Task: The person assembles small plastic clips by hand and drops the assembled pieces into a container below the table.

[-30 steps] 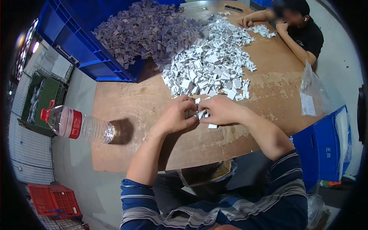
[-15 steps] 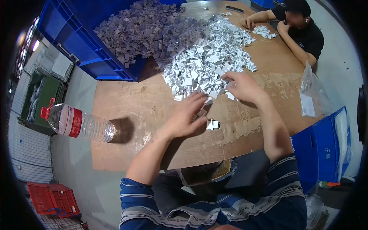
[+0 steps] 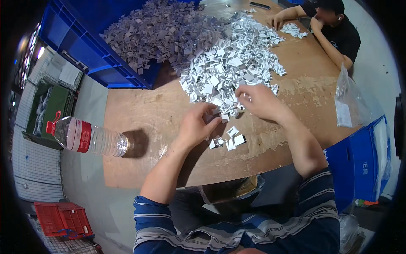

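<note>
The left hand (image 3: 198, 125) pinches a small white folded piece (image 3: 216, 113) at the heap's (image 3: 230, 70) edge; the right hand (image 3: 259, 100) grips another, fingers curled. A careless sweep could probably scatter the few finished pieces (image 3: 229, 142) lying near the bench (image 3: 139, 127) edge.

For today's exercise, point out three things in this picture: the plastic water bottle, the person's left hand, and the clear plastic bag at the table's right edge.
plastic water bottle (image 3: 91, 137): head view, on its clear body beside the red label.
left hand (image 3: 198, 126): head view, on the back of the hand.
clear plastic bag (image 3: 351, 103): head view, on its middle.

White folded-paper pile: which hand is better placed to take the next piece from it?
Right, probably. The right hand rests on the near edge of the white paper pile, fingers in the pieces. The left hand sits nearer the person, beside a few loose pieces.
</note>
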Demonstrator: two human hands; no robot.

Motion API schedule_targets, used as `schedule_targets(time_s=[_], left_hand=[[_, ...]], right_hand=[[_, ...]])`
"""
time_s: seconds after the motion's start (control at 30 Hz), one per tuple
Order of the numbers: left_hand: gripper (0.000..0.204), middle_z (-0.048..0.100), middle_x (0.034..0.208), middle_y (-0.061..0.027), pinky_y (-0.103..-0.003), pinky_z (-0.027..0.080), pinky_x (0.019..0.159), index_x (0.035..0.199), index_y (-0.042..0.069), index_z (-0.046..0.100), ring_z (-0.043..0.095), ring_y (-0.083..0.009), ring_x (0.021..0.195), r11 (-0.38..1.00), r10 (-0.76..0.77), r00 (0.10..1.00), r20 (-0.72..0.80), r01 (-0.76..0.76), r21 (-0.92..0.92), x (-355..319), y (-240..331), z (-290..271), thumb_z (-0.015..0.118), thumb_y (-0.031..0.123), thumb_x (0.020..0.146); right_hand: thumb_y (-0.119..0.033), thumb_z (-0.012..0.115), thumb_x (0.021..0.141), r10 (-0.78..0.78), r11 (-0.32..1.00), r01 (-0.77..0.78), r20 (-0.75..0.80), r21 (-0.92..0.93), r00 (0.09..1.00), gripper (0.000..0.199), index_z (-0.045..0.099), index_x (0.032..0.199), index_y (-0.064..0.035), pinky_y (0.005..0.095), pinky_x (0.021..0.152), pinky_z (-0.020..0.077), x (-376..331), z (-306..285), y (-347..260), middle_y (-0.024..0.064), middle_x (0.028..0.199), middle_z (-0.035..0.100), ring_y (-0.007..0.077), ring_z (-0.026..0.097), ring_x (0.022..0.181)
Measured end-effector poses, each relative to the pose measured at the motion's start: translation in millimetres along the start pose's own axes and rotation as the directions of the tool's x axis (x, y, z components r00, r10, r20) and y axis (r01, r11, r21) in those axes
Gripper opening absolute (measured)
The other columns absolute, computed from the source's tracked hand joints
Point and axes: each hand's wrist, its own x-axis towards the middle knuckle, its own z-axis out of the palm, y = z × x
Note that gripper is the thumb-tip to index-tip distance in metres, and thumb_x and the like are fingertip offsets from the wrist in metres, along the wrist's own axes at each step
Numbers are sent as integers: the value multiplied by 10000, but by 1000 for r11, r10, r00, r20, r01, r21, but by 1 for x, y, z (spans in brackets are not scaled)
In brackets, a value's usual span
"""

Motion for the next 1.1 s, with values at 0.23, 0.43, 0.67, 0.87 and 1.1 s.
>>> schedule_targets(time_s=[0.23, 0.43, 0.67, 0.87, 1.1], left_hand=[[268, 616, 841, -52, -299, 496, 645, 920, 44, 686, 590, -194, 709, 957, 172, 977, -128, -134, 259, 1, -4, 7, 856, 185, 768], [276, 622, 861, -60, -317, 501, 655, 898, 48, 672, 588, -225, 706, 931, 185, 974, -126, -133, 340, 8, 5, 15, 845, 217, 765], [227, 622, 843, -71, -320, 501, 667, 866, 47, 665, 591, -237, 724, 934, 259, 966, -13, -247, 256, 7, -12, 5, 814, 196, 780], [204, 633, 852, -60, -292, 494, 656, 925, 42, 682, 583, -189, 720, 972, 179, 980, 82, -189, 142, 4, -14, -2, 810, 116, 785], [298, 638, 830, -39, -258, 480, 617, 1090, 32, 703, 553, -135, 669, 925, 281, 885, -370, -352, -140, 10, -4, 19, 788, 30, 805]], right_hand=[[-232, 678, 860, -68, 996, 67, -28, -56, 997, 229, 687, 994, -47, 441, 738, 542, -5, -1, -18, 159, 873, 726, 361, 690, 819], [-244, 688, 856, -111, 956, 107, 1, -275, 994, 263, 690, 1021, -39, 423, 742, 536, -8, 25, -23, 148, 851, 707, 331, 660, 757], [-214, 650, 889, -79, 996, 77, -40, -50, 996, 219, 666, 1003, -28, 418, 673, 526, 1, 22, 3, 166, 851, 699, 339, 646, 695], [-196, 595, 946, 216, 774, -185, 22, 606, 976, 143, 636, 975, -63, 295, 482, 408, 10, 12, 6, 116, 781, 647, 190, 540, 537], [-173, 565, 980, 204, -115, -373, 389, 921, 898, 95, 599, 958, -88, 193, 390, 214, 8, 19, -14, 52, 729, 578, 60, 410, 473]])
